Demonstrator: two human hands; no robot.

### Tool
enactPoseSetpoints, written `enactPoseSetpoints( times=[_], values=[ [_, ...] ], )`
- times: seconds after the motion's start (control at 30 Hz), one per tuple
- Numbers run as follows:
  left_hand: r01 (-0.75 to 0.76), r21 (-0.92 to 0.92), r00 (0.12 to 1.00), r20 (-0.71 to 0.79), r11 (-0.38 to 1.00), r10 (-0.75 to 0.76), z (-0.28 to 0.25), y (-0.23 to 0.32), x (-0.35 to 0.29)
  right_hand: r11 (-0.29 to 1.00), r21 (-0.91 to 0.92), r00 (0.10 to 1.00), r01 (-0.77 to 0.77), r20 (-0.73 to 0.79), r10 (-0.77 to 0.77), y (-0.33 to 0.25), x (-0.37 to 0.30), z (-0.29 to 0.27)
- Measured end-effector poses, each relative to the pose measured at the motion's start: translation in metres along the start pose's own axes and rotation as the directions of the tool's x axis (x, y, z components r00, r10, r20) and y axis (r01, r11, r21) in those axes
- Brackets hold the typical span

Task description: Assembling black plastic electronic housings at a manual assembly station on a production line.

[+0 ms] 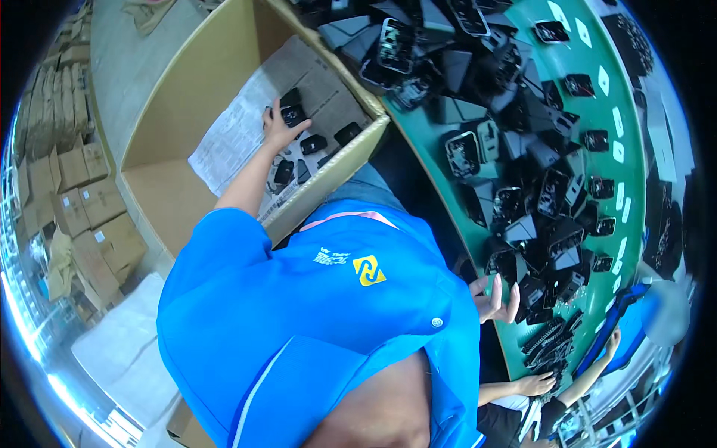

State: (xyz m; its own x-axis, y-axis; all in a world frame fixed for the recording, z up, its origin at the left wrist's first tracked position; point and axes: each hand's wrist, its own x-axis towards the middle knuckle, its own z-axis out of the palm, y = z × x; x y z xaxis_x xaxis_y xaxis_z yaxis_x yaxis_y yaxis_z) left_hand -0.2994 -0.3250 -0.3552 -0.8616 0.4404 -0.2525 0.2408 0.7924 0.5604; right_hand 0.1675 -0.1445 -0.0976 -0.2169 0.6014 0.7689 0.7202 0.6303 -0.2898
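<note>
My left hand (281, 133) reaches into a large cardboard box (160, 123), its fingers around a small black device casing (293, 114). Another black piece lies directly beside those fingertips. Nearby in the box, several more black casings (314, 144) rest on a sheet of printed paper (231, 142) and brown cardboard. My right hand (493, 300) hovers at the near edge of the green table, fingers apart and holding nothing. Close to it is a heap of dark casings and grey box-like parts (523, 142).
Single casings (596, 140) line the green conveyor-like table (549, 56) beside white cards. A co-worker's hands (536, 384) touch black strip-like parts (551, 342) at the lower right, near a blue tray (626, 328). Stacked cartons (101, 201) stand at the left.
</note>
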Motion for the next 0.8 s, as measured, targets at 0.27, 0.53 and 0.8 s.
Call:
enactPoseSetpoints(
  times=[0.27,0.53,0.8],
  values=[
    [0.126,0.306,0.989,0.039,0.944,-0.145,0.024,0.03,0.049,0.939,0.236,0.951,0.252,0.121,-0.285,-0.045,0.044,0.026],
    [-0.256,0.162,0.94,-0.19,0.953,0.285,0.029,-0.042,0.03,0.891,0.435,0.964,0.132,0.151,-0.217,-0.077,0.06,0.068],
    [-0.145,-0.467,0.904,-0.421,0.872,-0.075,-0.148,0.164,0.017,0.872,0.476,0.974,0.116,0.119,-0.194,-0.06,0.062,0.085]
  ],
)
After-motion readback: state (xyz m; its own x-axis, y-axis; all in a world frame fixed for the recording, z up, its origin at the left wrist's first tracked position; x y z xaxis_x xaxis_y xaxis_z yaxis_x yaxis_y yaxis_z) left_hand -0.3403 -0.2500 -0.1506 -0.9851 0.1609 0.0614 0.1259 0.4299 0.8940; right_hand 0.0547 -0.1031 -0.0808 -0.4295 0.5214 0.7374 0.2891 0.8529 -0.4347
